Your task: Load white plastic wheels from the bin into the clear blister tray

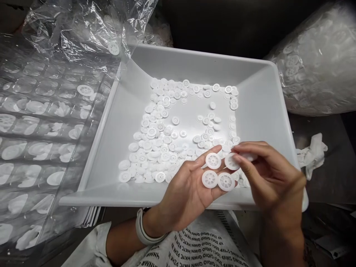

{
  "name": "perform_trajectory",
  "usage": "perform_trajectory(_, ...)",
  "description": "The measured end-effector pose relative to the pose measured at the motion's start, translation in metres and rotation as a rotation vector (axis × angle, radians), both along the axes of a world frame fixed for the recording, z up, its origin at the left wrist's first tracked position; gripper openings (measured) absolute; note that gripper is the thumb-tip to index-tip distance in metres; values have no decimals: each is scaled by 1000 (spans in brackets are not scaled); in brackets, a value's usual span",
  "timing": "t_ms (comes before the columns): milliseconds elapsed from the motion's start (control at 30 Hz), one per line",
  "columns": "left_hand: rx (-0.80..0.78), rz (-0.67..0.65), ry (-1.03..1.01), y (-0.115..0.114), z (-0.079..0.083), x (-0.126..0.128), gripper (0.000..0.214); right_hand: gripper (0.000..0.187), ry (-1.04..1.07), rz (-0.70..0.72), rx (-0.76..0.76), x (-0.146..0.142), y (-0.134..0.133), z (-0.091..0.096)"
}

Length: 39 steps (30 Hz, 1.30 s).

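My left hand (189, 196) is palm up over the front edge of a grey-white plastic bin (205, 68). Three white spoked plastic wheels (209, 179) lie on its outstretched fingers. Between thumb and fingertips, my right hand (268, 174) pinches another white wheel (231, 161), close beside those on my left hand. Part of a further white piece shows under the right fingers, mostly hidden. Many similar small wheels (151, 148) are scattered over the bin floor, thickest at the left and front. Some face up with spokes showing; others are tilted or overlapping.
Clear compartment trays (47, 89) holding white pieces stand at the left. Crinkled clear plastic (91, 33) lies over their far end. A full clear bag of wheels (319, 63) bulges beside the bin's right rim. Crumpled white material (314, 152) lies below it.
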<state>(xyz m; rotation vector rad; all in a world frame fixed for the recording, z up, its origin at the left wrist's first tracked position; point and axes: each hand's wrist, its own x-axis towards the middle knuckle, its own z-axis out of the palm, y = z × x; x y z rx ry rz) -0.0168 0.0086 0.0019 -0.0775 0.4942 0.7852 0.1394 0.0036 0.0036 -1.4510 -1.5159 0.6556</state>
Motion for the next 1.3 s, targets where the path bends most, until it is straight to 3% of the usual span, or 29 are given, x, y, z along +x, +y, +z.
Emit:
perform_trajectory(167, -3, 10, -7, 1, -2, 2, 50, 29, -125, 21, 19, -6, -2, -10)
perform_trajectory(300, -32, 24, 12, 3, -2, 2, 48, 26, -143, 9, 41, -2, -2, -14)
perform_trajectory(767, 112, -129, -60, -1, -8, 2, 45, 27, -252, -38, 100, -3, -11, 2)
perform_trajectory(1133, 79, -148, -37, -1, -5, 3, 45, 24, -177, -164, 40, 0, -12, 2)
perform_trajectory(1300, 34, -123, 5, -1, -3, 2, 45, 24, -208, -159, -62, 19, -13, -4)
